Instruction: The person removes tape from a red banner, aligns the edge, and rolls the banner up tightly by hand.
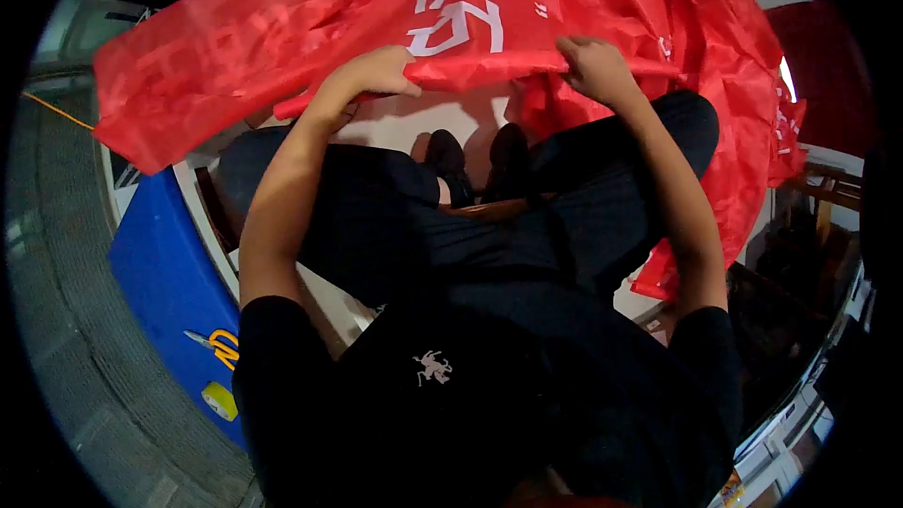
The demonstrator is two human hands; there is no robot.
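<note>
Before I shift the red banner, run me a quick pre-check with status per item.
1. Left hand on the near edge of the red banner: ok.
2. Right hand on that same edge: ok, set apart from the left.
3. Banner smooth: not ok, creased, with loose folds on the right side.
4. Scissors clear of the banner: ok, lying apart from it on the blue surface.
5. Banner clear of the right knee: cannot tell, red material lies right around it in view, contact unclear.
6. Underside free of snags: cannot tell, hidden.
</note>
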